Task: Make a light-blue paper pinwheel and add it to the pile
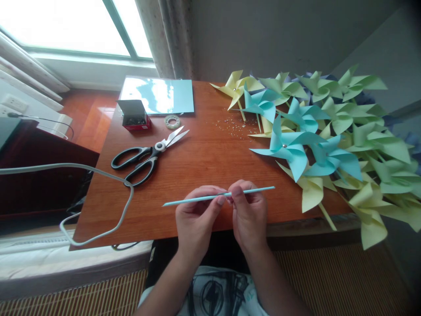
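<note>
A thin light-blue paper stick [187,200] runs almost level across both hands, above the front edge of the table. My left hand [200,210] is closed on it left of its middle, thumb and fingers pinching. Close beside it, my right hand [248,208] pinches the same stick with the thumb on top. The stick's ends stick out past both hands. To the right lie several paper pinwheels, among them a light-blue one [286,147], a yellow one [312,193] and a green one [378,140]. Black-handled scissors [153,153] lie open to the left.
Blue paper sheets in a shiny wrapper [182,96], an open small box [136,120] and a tape roll [172,122] sit at the back left of the wooden table [210,145]. Tiny scraps [235,125] are scattered near the pinwheels. A white cable [126,206] loops over the left edge.
</note>
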`<state>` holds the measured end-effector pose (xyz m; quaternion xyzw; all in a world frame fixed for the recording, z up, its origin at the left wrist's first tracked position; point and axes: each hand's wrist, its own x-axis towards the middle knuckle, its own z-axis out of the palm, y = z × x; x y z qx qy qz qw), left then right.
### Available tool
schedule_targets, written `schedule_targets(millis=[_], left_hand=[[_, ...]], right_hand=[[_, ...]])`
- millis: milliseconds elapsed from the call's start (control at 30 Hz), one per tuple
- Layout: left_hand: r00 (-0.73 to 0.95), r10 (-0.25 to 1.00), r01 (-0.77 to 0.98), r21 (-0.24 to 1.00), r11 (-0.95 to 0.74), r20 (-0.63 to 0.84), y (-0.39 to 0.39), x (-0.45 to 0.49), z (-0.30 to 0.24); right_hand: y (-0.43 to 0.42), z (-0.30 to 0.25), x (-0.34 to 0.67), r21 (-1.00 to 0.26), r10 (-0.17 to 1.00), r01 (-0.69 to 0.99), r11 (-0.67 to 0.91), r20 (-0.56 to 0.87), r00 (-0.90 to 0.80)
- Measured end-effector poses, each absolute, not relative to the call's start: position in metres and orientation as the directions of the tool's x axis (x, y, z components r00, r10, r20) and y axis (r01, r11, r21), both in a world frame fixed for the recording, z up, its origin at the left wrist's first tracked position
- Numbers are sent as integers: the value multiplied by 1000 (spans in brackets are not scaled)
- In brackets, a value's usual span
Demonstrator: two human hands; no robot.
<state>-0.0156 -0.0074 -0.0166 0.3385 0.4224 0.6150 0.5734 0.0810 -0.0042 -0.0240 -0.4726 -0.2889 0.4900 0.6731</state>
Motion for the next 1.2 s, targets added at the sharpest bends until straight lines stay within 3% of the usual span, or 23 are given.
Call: schedule_targets(millis=[133, 300, 467, 700, 967, 1200], left_hand=[[-109, 989, -470, 882, 38, -101, -6, -15, -14], [-155, 958, -545, 830, 122, -242, -2, -17, -11], [-120, 969, -569, 814, 113, -218, -2, -17, -10], [-88, 976, -558, 821, 119, -201, -7, -16, -12], [-36, 986, -612, 784, 108, -165, -9, -17, -14], [-28, 996, -625, 779, 50, -86, -7, -18, -6]], right_hand=[[-7, -21, 82, -903, 958, -429, 2, -122, 261], [-11, -21, 84, -927, 975, -375, 17, -67, 210], [-11, -23, 84, -935, 949, -338, 109, -3, 314], [-12, -21, 75, -941, 897, -316, 126, -28, 441], [-14, -7, 68, -803, 882, -592, -67, -325, 340], [-21, -1, 69, -682, 886, -703, -202, -433, 165]])
